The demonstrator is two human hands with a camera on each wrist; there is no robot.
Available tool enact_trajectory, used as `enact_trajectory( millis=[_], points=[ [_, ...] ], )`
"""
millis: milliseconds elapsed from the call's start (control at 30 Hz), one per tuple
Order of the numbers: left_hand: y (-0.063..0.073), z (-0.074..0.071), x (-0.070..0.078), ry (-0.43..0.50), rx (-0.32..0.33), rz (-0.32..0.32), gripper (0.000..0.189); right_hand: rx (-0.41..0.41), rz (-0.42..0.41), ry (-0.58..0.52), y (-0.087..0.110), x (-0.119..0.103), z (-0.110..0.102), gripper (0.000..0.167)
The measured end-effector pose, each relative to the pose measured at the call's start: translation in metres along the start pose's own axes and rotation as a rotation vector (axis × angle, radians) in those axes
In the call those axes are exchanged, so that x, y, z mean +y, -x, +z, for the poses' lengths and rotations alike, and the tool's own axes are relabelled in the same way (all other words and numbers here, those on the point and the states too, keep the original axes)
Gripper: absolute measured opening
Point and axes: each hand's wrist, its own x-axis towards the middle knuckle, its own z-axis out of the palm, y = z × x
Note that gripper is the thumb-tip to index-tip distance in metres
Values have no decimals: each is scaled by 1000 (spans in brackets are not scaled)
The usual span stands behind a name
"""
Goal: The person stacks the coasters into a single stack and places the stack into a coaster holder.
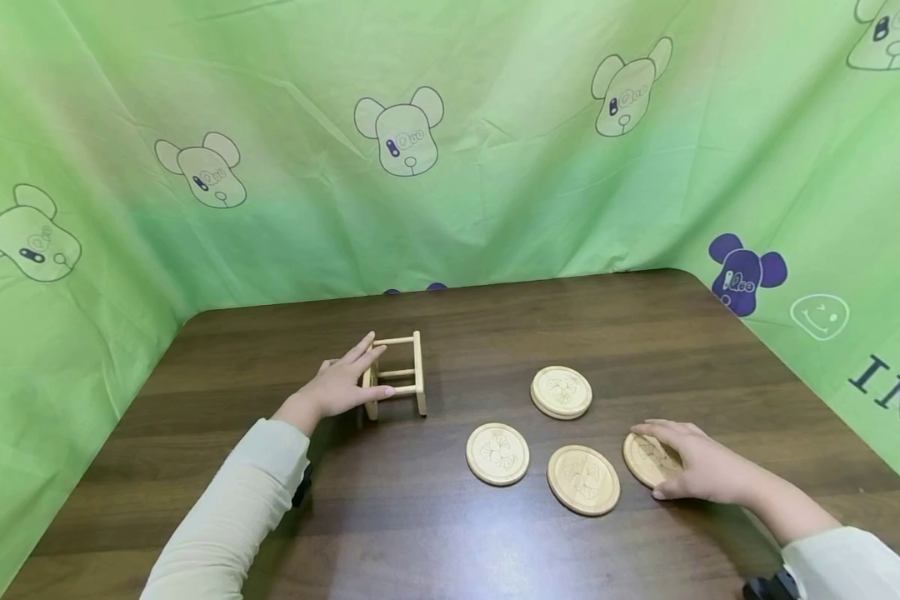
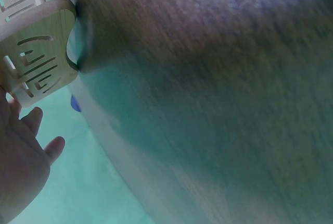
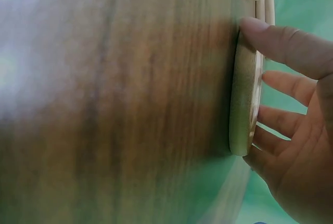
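Observation:
My left hand point(image 1: 342, 385) lies over the near-left panel of a small wooden rack point(image 1: 418, 367), its thumb and fingers extended and spread. In the left wrist view the rack's slotted side panel point(image 2: 39, 60) stands on the table, fingertips at its edge and two fingers clear of it. My right hand point(image 1: 708, 467) spans a round wooden coaster point(image 1: 648, 460), thumb at one edge and fingers at the opposite side. The right wrist view shows this coaster point(image 3: 244, 99) low against the tabletop, thumb on its rim. Part of its carved top is hidden by the hand.
Two carved coasters, one on the left point(image 1: 497, 454) and one in the middle point(image 1: 583, 480), lie flat between my hands. Behind them sits a small stack of coasters point(image 1: 561, 392). The dark wooden table point(image 1: 570, 317) ends at a green printed cloth point(image 1: 495, 200).

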Motion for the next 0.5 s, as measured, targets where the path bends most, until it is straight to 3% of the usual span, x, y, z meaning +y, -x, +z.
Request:
enact_trajectory(
  millis=[500],
  points=[
    [1, -2, 1, 12, -9, -6, 80, 0, 12, 20, -1, -5, -3, 66]
  ],
)
